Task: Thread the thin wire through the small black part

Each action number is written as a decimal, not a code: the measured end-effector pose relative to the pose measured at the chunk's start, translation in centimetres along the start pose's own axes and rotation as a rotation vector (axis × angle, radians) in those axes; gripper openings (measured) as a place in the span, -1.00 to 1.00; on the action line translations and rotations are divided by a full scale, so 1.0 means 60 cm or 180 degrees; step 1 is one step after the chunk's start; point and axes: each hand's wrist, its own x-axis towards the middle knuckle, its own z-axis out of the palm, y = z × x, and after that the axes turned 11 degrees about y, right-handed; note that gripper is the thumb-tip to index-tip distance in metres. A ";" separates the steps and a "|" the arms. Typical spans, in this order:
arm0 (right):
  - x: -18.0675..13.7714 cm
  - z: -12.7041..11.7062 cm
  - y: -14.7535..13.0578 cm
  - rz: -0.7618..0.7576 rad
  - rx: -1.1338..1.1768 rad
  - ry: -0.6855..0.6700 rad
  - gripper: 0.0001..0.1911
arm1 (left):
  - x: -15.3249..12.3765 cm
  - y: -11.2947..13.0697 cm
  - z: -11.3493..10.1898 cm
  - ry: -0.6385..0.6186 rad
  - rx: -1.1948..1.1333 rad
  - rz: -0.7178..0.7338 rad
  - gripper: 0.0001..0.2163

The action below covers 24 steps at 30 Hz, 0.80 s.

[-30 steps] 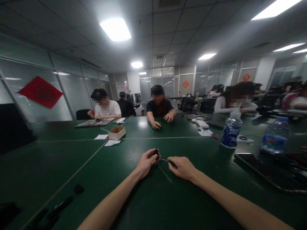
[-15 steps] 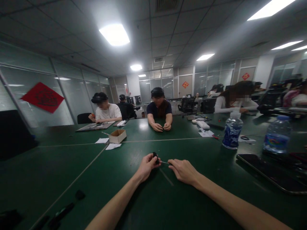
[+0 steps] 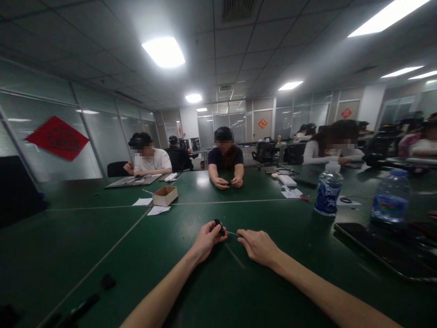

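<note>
My left hand [image 3: 207,238] is closed on a small black part [image 3: 219,227], pinching it between thumb and fingers above the green table. What kind of part it is, I cannot make out. Fingers curled, my right hand [image 3: 257,245] grips a thin screwdriver [image 3: 232,233]; its handle is hidden inside the hand. The slim metal shaft points left and its end meets the black part. Both hands are close together, near the middle of the view.
On the green table [image 3: 143,278], a phone [image 3: 382,250] and two bottles, one [image 3: 328,190] nearer, stand to the right. Small black pieces [image 3: 108,281] lie at lower left. An open cardboard box [image 3: 165,197] sits beyond my hands. Across the table a person [image 3: 225,161] works.
The whole view has shifted slightly. Both hands keep their hold, and the screwdriver's shaft still meets the black part.
</note>
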 end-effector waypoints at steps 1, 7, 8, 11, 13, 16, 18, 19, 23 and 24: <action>0.000 0.000 -0.001 0.0006 -0.0009 -0.0007 -0.66 | 0.001 -0.001 0.000 0.0008 0.0004 -0.0005 -0.70; 0.007 0.012 0.014 0.0421 0.0362 0.0349 -0.67 | -0.004 -0.004 0.002 -0.0318 0.0193 -0.0071 -0.70; 0.009 0.016 0.019 0.0638 0.0423 0.0462 -0.66 | -0.006 -0.005 0.003 -0.0447 0.0274 -0.0099 -0.70; 0.013 0.023 0.028 0.0783 0.0390 0.0566 -0.68 | -0.008 -0.005 0.004 -0.0492 0.0272 -0.0137 -0.74; 0.012 0.023 0.027 0.0484 0.0390 0.0477 -0.70 | -0.006 -0.006 0.003 -0.0306 0.0111 -0.0139 -0.78; 0.007 0.017 0.019 0.0141 0.0459 0.0366 -0.69 | -0.003 -0.008 0.000 -0.0115 -0.0035 -0.0148 -0.82; 0.006 0.013 0.014 0.0041 0.0434 0.0327 -0.69 | -0.001 -0.009 -0.001 -0.0057 -0.0084 -0.0124 -0.82; 0.005 0.012 0.012 -0.0011 0.0404 0.0299 -0.69 | -0.001 -0.009 -0.001 -0.0036 -0.0094 -0.0107 -0.82; 0.006 0.010 0.009 -0.0174 0.0222 0.0268 -0.70 | -0.004 -0.007 0.001 0.0034 -0.0046 -0.0079 -0.81; 0.006 0.010 0.008 -0.0180 0.0191 0.0265 -0.70 | -0.004 -0.006 0.002 0.0040 -0.0023 -0.0080 -0.81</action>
